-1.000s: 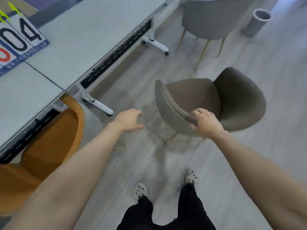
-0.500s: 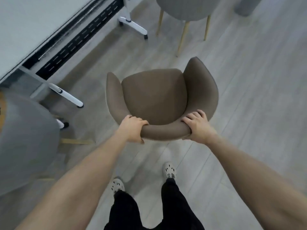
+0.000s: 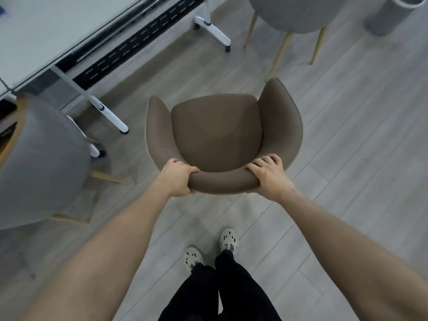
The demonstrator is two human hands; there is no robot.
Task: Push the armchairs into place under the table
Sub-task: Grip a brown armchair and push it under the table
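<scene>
Left hand (image 3: 177, 179) and right hand (image 3: 268, 177) clamp the brown armchair (image 3: 217, 133) backrest rim. Likely light, stiff; counter (image 3: 46, 31) at 10 o'clock.

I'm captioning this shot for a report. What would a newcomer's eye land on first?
The brown armchair in the middle of the floor, seen from above, with the left hand and right hand gripping the top of its backrest. Up and to the left is the white table, and a grey chair stands close to it at the left edge.
</scene>
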